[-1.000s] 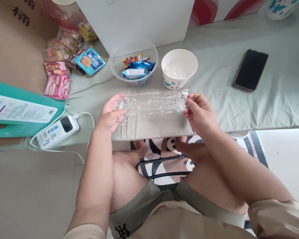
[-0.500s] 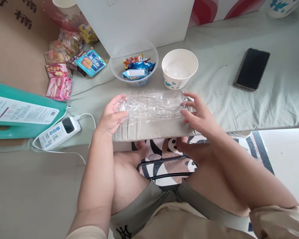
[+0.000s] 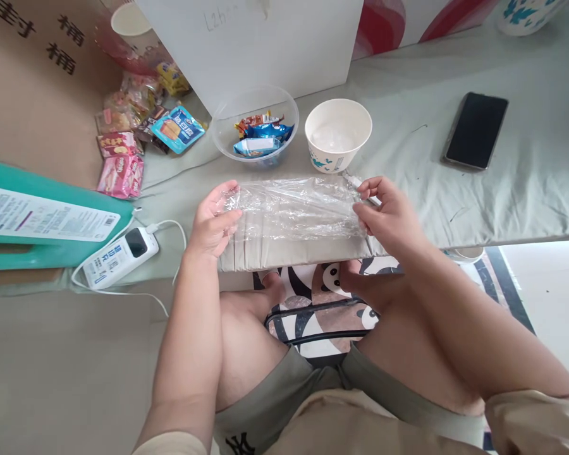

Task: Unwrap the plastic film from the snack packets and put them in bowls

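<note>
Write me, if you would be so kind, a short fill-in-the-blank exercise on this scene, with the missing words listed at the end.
1. Clear plastic film spans from the left hand across to the ______ hand.
2. In the picture, the clear bowl holding wrapped snacks stands to the ______ of the paper cup.
3. The phone lies with its screen facing ______.
4. The animals printed on the patterned surface are ______.

Missing words: right; left; up; pandas.

Two hands (image 3: 213,218) (image 3: 386,212), one film (image 3: 298,208), one phone (image 3: 477,131)
</note>
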`<state>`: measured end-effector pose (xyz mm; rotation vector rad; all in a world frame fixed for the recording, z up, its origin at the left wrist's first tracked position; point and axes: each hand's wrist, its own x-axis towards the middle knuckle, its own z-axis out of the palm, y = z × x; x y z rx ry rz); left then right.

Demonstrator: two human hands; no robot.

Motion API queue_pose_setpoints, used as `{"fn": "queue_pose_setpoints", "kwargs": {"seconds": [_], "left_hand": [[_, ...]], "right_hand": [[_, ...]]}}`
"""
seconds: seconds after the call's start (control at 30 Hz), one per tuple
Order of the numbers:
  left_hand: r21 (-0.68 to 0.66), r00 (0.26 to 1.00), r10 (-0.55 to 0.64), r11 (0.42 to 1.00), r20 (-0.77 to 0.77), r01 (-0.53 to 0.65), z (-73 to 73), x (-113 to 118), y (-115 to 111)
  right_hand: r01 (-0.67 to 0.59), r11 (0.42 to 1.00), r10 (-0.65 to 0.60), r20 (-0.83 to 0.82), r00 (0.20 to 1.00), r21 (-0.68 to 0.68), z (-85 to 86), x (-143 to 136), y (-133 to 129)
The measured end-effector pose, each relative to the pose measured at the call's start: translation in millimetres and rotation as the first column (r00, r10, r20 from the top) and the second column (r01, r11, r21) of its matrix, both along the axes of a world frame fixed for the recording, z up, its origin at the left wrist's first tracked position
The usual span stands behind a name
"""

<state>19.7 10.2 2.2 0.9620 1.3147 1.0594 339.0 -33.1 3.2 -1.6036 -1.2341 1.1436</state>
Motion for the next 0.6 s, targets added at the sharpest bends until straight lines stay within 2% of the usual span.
{"fn": "queue_pose_setpoints", "kwargs": {"seconds": [0.1,0.17,0.23,0.33,0.43,0.53,0.6], "left_hand": [[0.014,0.999,-0.040,0.999,0.009,0.040,1.6,-3.2,0.3],[0.009,0.994,-0.105,0.994,0.011,0.104,3.7,-6.7,-1.1],[0.005,0.985,-0.169,0.986,0.023,0.169,6.5,-10.2,-4.1],[0.007,0.964,-0.250,0.968,0.088,0.250,9.7,-12.5,-10.7],[-0.001,0.941,-0.299,0.953,0.158,0.303,10.2,-10.0,-17.7],[-0.042,0.927,-0.335,0.937,0.169,0.346,9.0,-5.0,-23.9],[-0.079,0.911,-0.369,0.918,0.182,0.388,8.4,-2.0,-27.5]], "right_hand": [[-0.076,0.997,0.067,0.339,0.938,0.012,-0.7,5.6,-4.2],[-0.053,0.994,-0.003,0.523,0.852,0.091,-0.2,7.5,-6.5],[-0.018,0.977,-0.107,0.568,0.816,0.211,3.0,6.7,-8.1],[-0.023,0.930,-0.138,0.405,0.904,0.367,11.0,0.9,-9.8],[-0.042,0.928,-0.007,0.130,0.992,0.371,14.8,-7.4,-9.0],[-0.145,0.954,0.174,-0.091,0.981,0.263,11.0,-16.7,-3.3],[-0.305,0.932,0.343,-0.207,0.916,0.194,7.0,-24.4,1.5]]}}
